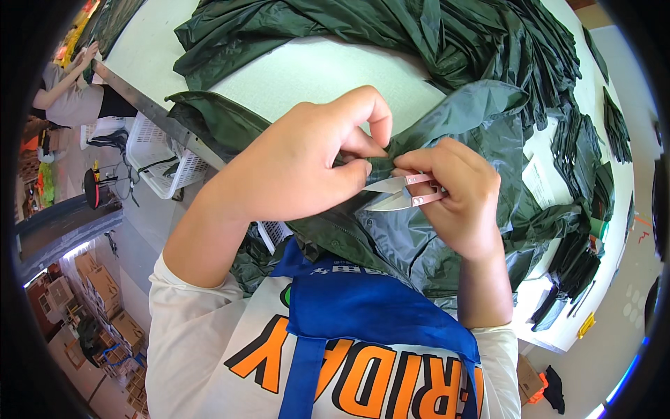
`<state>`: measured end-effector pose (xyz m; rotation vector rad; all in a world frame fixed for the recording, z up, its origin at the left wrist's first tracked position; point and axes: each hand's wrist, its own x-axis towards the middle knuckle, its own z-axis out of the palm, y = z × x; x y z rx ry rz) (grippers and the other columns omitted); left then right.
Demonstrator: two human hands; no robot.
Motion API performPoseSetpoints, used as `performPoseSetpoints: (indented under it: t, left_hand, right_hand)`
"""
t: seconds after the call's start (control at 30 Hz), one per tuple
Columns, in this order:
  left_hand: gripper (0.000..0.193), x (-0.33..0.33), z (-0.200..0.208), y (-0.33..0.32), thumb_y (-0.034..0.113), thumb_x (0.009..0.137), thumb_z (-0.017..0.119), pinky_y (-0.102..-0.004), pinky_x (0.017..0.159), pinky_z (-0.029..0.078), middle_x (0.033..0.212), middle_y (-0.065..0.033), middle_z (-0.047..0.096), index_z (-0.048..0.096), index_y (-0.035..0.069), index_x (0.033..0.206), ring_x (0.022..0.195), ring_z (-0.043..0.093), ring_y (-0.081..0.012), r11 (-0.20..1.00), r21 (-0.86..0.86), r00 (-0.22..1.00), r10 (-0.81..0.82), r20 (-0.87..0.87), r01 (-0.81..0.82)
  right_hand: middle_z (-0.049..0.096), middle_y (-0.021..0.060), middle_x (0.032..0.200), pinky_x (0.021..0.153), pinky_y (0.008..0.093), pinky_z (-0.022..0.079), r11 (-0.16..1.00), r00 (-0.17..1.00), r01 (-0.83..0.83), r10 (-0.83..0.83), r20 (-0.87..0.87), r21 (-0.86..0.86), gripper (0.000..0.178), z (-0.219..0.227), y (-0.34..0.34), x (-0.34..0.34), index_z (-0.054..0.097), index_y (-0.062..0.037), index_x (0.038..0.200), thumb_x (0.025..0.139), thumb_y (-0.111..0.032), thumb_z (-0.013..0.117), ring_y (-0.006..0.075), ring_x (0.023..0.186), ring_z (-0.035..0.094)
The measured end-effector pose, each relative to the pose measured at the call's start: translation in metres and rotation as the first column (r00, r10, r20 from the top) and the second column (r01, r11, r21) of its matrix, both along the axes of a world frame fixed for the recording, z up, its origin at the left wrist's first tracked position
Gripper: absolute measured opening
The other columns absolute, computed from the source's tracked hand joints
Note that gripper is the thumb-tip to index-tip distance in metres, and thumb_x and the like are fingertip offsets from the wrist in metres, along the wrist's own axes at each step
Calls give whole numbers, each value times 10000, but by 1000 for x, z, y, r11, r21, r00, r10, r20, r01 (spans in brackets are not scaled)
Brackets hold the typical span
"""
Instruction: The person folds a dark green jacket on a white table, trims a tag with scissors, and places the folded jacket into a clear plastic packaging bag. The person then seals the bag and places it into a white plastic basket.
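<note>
A dark green, thin shiny garment [453, 143] lies across the table in front of me, part of it spread up to my body. My left hand [300, 160] pinches an edge of it between thumb and fingers, the index finger arched above. My right hand [464, 192] holds a pair of thread snips [394, 202] with pink handles. Their pointed blades are apart and aim toward my left thumb. The right thumb and index finger also press on the garment edge, close to my left fingertips. Any thread between the fingers is too small to make out.
More dark green garments [391, 28] are heaped along the far side of the white table [328, 70]. Black strips [569, 272] lie at the right, near a yellow item [586, 325]. White plastic baskets [164, 157] stand at left, where another person [77, 94] works. Cardboard boxes [98, 283] are lower left.
</note>
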<state>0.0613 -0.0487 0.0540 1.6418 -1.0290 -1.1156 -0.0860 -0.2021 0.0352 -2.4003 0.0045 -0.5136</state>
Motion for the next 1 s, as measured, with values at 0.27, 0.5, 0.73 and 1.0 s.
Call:
performPoseSetpoints:
  t: [0.27, 0.5, 0.73, 1.0]
  left_hand:
    - [259, 3, -1, 2, -111, 772, 504, -230, 749, 452, 818, -25, 610, 437, 40, 972, 797, 565, -63, 998, -58, 996, -42, -80, 37]
    - [207, 6, -5, 3, -85, 775, 519, -190, 707, 401, 865, 17, 523, 476, 52, 924, 804, 528, -30, 999, -34, 967, -30, -251, 22]
    - [217, 9, -9, 0, -60, 758, 491, -191, 745, 372, 899, 17, 530, 508, 28, 956, 829, 511, -41, 989, -145, 904, -70, -421, 9]
    - [335, 9, -12, -1, -68, 721, 448, -208, 752, 361, 938, -34, 582, 455, 24, 1042, 814, 492, -60, 989, -147, 867, -96, -490, 26]
  right_hand:
    - [517, 49, 641, 514, 300, 401, 957, 989, -94, 123, -88, 276, 137, 3, -5, -4, 581, -53, 760, 650, -8, 649, 221, 567, 515]
    - [512, -1, 612, 469, 258, 327, 819, 983, -162, 180, 22, 550, 103, -3, -9, -21, 573, -81, 701, 670, -1, 629, 127, 518, 453]
    - [447, -29, 702, 532, 204, 313, 675, 998, -42, -10, 65, 737, 415, -20, -16, -42, 595, -19, 922, 657, -212, 849, 47, 642, 416]
    - [576, 60, 809, 567, 269, 442, 988, 979, 127, -140, 149, 92, 432, -20, -33, -34, 666, -40, 984, 610, -176, 834, 168, 687, 542]
